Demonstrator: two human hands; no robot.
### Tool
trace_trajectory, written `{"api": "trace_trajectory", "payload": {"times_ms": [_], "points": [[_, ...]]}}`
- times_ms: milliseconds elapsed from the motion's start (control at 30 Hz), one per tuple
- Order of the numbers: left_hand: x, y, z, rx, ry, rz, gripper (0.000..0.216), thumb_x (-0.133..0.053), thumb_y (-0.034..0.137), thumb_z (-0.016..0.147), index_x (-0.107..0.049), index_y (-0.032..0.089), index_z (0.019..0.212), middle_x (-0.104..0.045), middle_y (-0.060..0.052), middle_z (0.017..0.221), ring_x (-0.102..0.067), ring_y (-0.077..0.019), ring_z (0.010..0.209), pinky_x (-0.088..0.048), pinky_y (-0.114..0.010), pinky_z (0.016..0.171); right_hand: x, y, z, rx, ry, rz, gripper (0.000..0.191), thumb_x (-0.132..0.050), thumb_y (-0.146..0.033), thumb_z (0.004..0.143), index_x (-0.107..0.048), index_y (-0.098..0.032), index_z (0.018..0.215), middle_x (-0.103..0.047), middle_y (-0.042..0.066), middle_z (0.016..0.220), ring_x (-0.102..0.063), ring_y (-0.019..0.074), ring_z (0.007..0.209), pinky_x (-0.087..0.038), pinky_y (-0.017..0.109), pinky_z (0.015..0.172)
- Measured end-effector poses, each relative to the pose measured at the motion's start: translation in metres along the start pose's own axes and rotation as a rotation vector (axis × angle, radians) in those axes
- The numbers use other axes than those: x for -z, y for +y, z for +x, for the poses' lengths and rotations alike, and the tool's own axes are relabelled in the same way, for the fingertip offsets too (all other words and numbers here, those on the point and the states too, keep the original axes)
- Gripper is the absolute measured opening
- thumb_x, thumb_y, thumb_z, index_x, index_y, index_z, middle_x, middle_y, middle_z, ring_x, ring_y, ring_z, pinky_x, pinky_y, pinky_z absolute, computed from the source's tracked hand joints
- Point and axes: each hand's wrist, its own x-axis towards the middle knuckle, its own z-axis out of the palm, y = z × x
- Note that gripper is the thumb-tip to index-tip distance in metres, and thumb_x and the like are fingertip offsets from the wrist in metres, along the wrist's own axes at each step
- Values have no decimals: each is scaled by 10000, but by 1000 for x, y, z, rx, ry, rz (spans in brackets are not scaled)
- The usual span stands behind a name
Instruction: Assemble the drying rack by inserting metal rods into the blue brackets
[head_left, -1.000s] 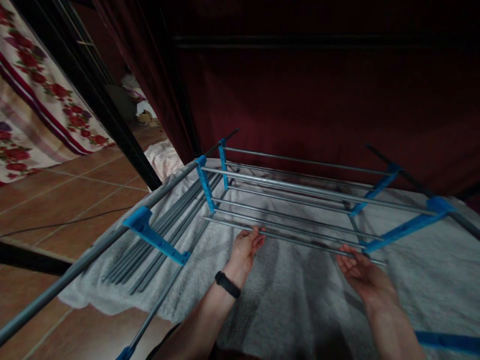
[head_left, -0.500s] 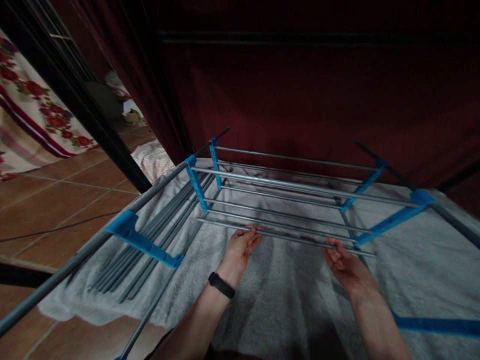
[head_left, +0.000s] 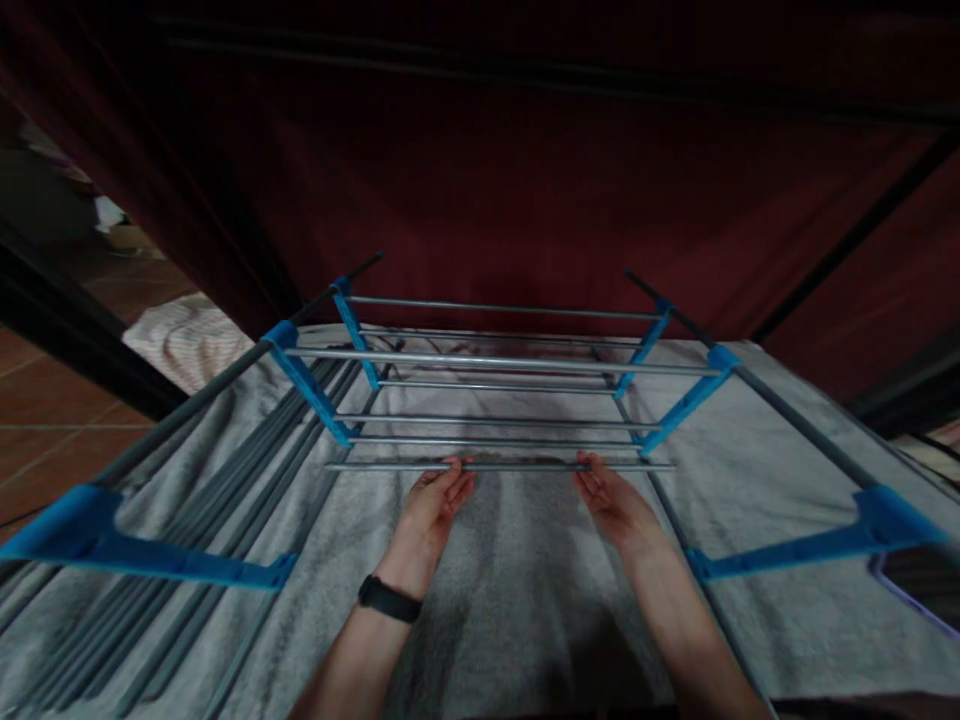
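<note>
A thin grey metal tube lies crosswise in front of me, pinched by both hands. My left hand, with a black band on its wrist, is closed on it left of the middle. My right hand pinches it right of the middle. Just beyond is a partly built rack of grey tubes joined by blue plastic brackets. The held tube's ends reach near the rack's lower side tubes; I cannot tell whether they touch. Nearer me, one blue bracket stands at the left and another at the right.
Several loose grey tubes lie side by side at the left on a grey blanket. Dark red fabric hangs behind the rack. Tiled floor and a striped cloth show at the left.
My view has swung to the right, so the rack appears further left and more square-on. Both hands keep their pinch on the tube, which now looks level in view.
</note>
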Motion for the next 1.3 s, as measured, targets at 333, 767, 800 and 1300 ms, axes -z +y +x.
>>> {"api": "trace_trajectory", "payload": {"times_ms": [333, 767, 800, 1300], "points": [[-5, -4, -1, 5, 1, 26, 205, -643, -59, 818, -672, 130, 744, -764, -71, 782, -744, -169, 711, -624, -266, 688, -2, 26, -6, 21, -143, 59, 206, -795, -77, 689, -683, -221, 783, -767, -15, 858, -731, 147, 913, -599, 324, 904], [-9, -1, 0, -61, 114, 41, 217, -566, -25, 893, -639, 127, 756, -728, -52, 744, -717, -128, 653, -599, -213, 624, -13, 21, 0, 102, -83, 118, 185, -764, -100, 707, -663, -245, 761, -765, -30, 803, -723, 154, 884, -566, 354, 932], [-9, -1, 0, -65, 124, 39, 225, -557, -27, 896, -634, 127, 751, -719, -46, 727, -712, -123, 643, -595, -207, 621, -14, 19, 1, 97, -76, 122, 186, -757, -94, 715, -659, -244, 766, -766, -33, 803, -721, 146, 867, -566, 343, 924], [-6, -4, -11, -161, 251, -79, 255, -540, 13, 927, -590, 139, 712, -616, 13, 593, -621, -74, 524, -499, -127, 484, -14, -15, 2, 175, 33, 262, 229, -704, -40, 737, -625, -236, 827, -744, -62, 783, -692, 89, 706, -585, 214, 742]]}}
